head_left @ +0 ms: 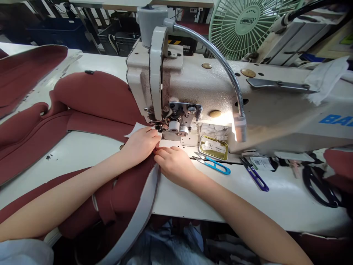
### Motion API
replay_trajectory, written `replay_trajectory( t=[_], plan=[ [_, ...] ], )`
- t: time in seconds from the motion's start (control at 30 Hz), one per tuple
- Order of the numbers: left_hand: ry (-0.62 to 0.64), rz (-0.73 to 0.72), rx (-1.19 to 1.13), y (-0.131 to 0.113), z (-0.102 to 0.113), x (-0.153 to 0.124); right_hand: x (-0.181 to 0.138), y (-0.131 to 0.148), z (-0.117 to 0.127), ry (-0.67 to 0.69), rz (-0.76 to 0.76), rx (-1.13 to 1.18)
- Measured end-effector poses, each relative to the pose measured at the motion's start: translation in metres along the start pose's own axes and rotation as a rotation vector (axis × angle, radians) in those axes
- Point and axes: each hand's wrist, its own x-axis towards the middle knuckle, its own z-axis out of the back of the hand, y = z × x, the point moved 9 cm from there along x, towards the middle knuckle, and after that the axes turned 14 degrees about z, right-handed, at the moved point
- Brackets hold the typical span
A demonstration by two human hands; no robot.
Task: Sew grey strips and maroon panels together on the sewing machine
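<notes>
My left hand (142, 143) lies flat, fingers together, pressing dark red fabric (93, 99) down just in front of the needle area (160, 128) of a cream sewing machine (220, 99). My right hand (173, 162) rests beside it with fingers curled, pinching the fabric's edge where a grey-backed strip (143, 209) runs off the table toward me. The fingertips of both hands nearly touch. A small white piece (136, 129) shows under the left fingers.
Blue thread snips (213, 164) and purple snips (255, 175) lie right of my hands. A small gold tin (213, 147) sits under the machine's lamp (240, 127). Black scissors (320, 186) lie far right. More red pieces (24, 73) are piled at left. A green fan (245, 25) stands behind.
</notes>
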Motion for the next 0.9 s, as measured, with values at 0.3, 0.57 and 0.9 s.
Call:
replay_trajectory(
  t=[0.3, 0.57, 0.9],
  plan=[
    [0.113, -0.002, -0.050, 0.023, 0.007, -0.026, -0.008, -0.015, 0.011, -0.022, 0.002, 0.094],
    [0.102, -0.031, 0.009, 0.027, 0.021, -0.057, -0.017, -0.004, 0.028, 0.077, 0.082, 0.235],
    [0.096, -0.111, -0.036, 0.019, 0.021, -0.072, -0.016, 0.004, 0.015, 0.142, 0.106, 0.089]
  ],
)
